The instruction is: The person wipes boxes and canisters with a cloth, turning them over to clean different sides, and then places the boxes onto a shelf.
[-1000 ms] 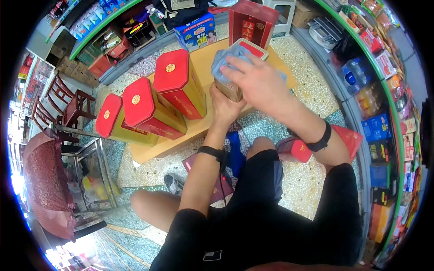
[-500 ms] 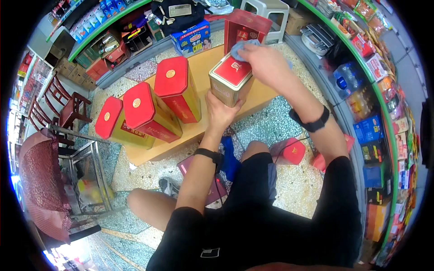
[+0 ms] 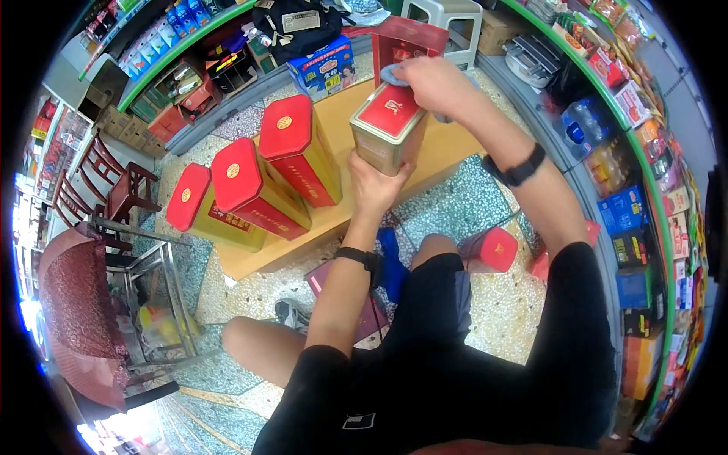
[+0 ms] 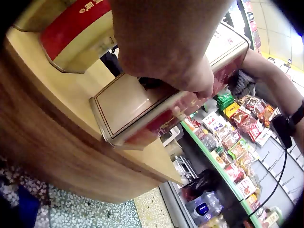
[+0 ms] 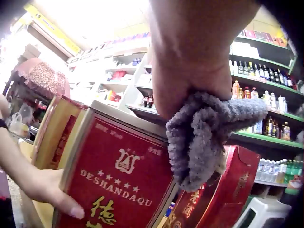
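A gold-and-red rectangular tin [image 3: 390, 125] with a red panel on its lid stands on a low wooden table [image 3: 447, 155]. My left hand [image 3: 375, 186] grips its near side, fingers wrapped round the body in the left wrist view. Bunched in my right hand [image 3: 442, 87] is a fluffy grey-blue cloth [image 5: 197, 137], which lies against the tin's top at the far right edge. The right wrist view shows the tin's red front panel [image 5: 118, 180] with gold lettering. Fingers of the right hand are mostly hidden behind the cloth.
Three taller gold tins with red lids [image 3: 284, 117] stand in a row on the left of the table. Behind the held tin is a red box [image 3: 410, 38]. A red container [image 3: 489, 250] is on the floor by my knee. Stocked shelves [image 3: 652, 205] line the right.
The right hand and cloth have moved from over the tin's lid to its far right edge, uncovering the red panel. The left hand keeps its grip on the tin.
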The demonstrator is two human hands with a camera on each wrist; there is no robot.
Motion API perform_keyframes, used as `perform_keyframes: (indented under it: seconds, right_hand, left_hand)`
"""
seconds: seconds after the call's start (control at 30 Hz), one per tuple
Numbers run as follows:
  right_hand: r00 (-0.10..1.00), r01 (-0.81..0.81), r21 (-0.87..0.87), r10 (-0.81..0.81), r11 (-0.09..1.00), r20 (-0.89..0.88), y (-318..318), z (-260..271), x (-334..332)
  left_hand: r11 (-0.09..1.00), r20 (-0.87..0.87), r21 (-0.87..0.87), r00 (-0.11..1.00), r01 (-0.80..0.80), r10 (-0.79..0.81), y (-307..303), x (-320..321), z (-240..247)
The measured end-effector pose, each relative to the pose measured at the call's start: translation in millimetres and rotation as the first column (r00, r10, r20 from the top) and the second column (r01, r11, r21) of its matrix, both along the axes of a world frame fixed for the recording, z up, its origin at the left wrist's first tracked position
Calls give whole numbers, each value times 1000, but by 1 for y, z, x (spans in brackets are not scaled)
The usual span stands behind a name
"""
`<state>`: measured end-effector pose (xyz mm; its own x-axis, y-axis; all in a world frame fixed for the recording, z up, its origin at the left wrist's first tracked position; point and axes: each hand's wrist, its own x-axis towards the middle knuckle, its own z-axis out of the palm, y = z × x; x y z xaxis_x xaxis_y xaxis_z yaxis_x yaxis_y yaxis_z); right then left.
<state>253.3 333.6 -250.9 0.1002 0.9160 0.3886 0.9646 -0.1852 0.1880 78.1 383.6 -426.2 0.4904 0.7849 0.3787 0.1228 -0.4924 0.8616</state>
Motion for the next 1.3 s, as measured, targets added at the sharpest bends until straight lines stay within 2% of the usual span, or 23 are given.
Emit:
perform_keyframes:
  seconds: [0.03,0.1,0.17,0.2,0.27,0.33,0.37,0.4,0.43,0.47,0.53,0.6,0.63,0.8,0.87,0.9,0.97,1.0,1.1,1.17,1.2,1.27,1.3]
  right_hand:
    - [995,-100,88,99,991,20,-8,0,-10]
    - [998,36,-40,-34,999,60,-30,8,-48]
    - [1000,21,-167,-19,986,15,-60,14,-84]
    - [1000,16,-169,-14,985,15,-69,13,-98]
    - [986,-89,-57,96,994,137,-82,13,-116]
    - [992,-69,-92,78,993,102,-78,13,-109]
    - [992,-49,-71,57,996,115,-71,6,-99]
    - [992,-35,-55,41,998,123,-61,3,-91]
    - [993,68,-106,-57,992,106,-48,5,-80]
    - [983,175,-156,-162,972,91,-34,7,-65]
    - [995,97,-145,-94,985,28,-11,8,-26]
    - [999,-34,-52,34,998,16,3,-2,9]
    - [1000,26,-93,-26,995,-4,6,3,7]
    - [1000,13,-121,-13,993,-2,-21,9,-39]
    - [998,-34,-119,41,992,54,-39,8,-63]
    - [998,-32,-120,38,992,47,-49,2,-81]
    - [978,-188,-21,190,982,91,-50,-8,-117]
    - [979,-181,-14,182,983,87,-43,-12,-124]
    - [978,-154,116,135,981,160,-14,-13,-135]
    - [992,-116,-61,118,991,44,0,-7,-133]
    - [995,-94,-53,96,994,39,5,-8,-131]
    - [986,-160,55,157,986,63,10,-7,-133]
    - [990,-138,30,137,990,39,12,-7,-134]
  left_hand:
    - [1000,-5,20,1000,-13,13,0,1,-1]
    - [1000,-21,17,1000,-7,8,1,1,-1]
    - [1000,-50,20,999,11,-10,2,0,-2]
    - [998,-15,-29,998,58,-58,5,1,-2]
    - [992,27,-80,995,102,-100,4,2,2]
    - [983,175,-113,977,142,-121,1,4,7]
    - [984,174,-108,977,144,-124,4,7,4]
    - [997,117,-33,991,73,-69,6,7,0]
    - [999,55,40,998,9,-11,4,4,-6]
    - [999,38,37,999,16,-17,-1,0,-2]
    - [999,39,-31,999,-17,18,-3,1,17]
    - [1000,87,-4,996,-15,15,4,6,5]
    - [1000,90,9,996,-13,12,5,6,4]
    - [995,43,70,997,-65,62,0,2,3]
    - [998,39,-12,997,62,-62,3,2,1]
    - [998,32,-14,997,65,-65,6,5,0]
    - [953,8,260,987,155,-162,15,8,-2]
    - [924,-8,343,984,171,-179,17,10,-2]
    - [926,-36,364,995,99,-92,15,9,-6]
    - [924,-51,374,997,80,-66,14,7,-9]
    - [921,-55,381,996,80,-64,13,9,-9]
    - [909,-65,408,996,84,-63,14,11,-11]
    - [903,-69,421,996,87,-64,14,13,-11]
